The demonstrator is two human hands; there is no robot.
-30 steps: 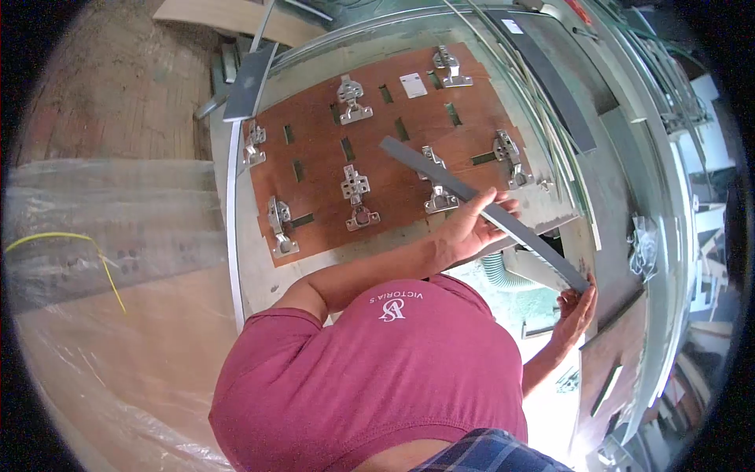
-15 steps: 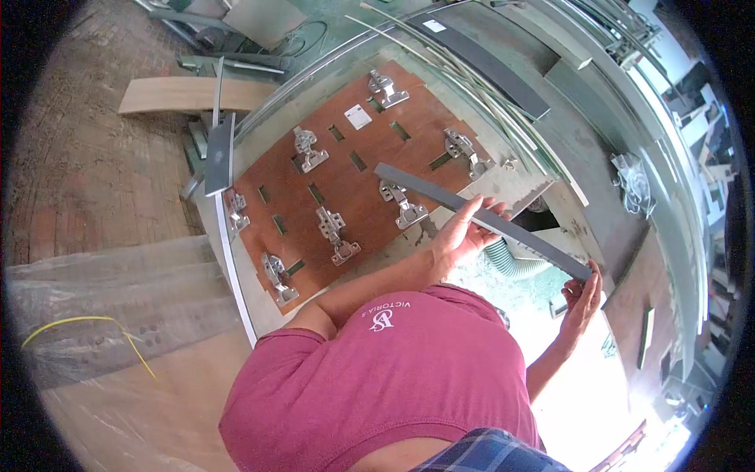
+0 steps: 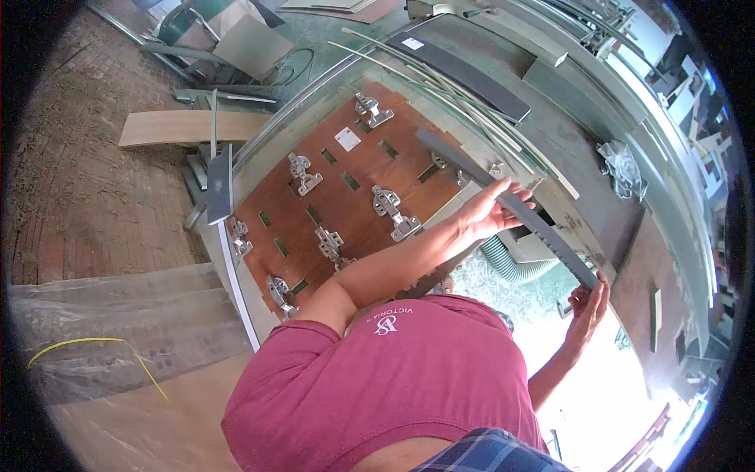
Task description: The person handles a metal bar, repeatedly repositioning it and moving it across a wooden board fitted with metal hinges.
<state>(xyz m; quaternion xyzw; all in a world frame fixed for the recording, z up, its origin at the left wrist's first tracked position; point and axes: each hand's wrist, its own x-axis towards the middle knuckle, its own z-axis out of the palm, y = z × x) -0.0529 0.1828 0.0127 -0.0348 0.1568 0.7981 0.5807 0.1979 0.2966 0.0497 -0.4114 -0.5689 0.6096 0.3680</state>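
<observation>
A long, narrow grey strip (image 3: 543, 228) is held up at a slant in both hands, its far end over the brown board's right side. My left hand (image 3: 489, 211) grips it near the middle, thumb over the strip. At its near end, my right hand (image 3: 588, 308) has its fingers closed round the tip. Beneath, the reddish-brown board (image 3: 363, 206) with rectangular slots lies on the worktable. Several metal cabinet hinges, one a hinge (image 3: 395, 212) near my left forearm, sit on it. The strip partly covers a hinge at the board's right.
A white label (image 3: 348, 139) is on the board. Thin pale strips (image 3: 472, 110) and a dark panel (image 3: 464, 75) lie beyond it. A ribbed hose (image 3: 515, 263) runs below the strip. A curved wooden piece (image 3: 169, 127) and plastic sheeting (image 3: 118, 315) are at left.
The grey strip's far end has swung up and to the right, away from the middle hinge. My left hand moved slightly right with it. The view has shifted a little.
</observation>
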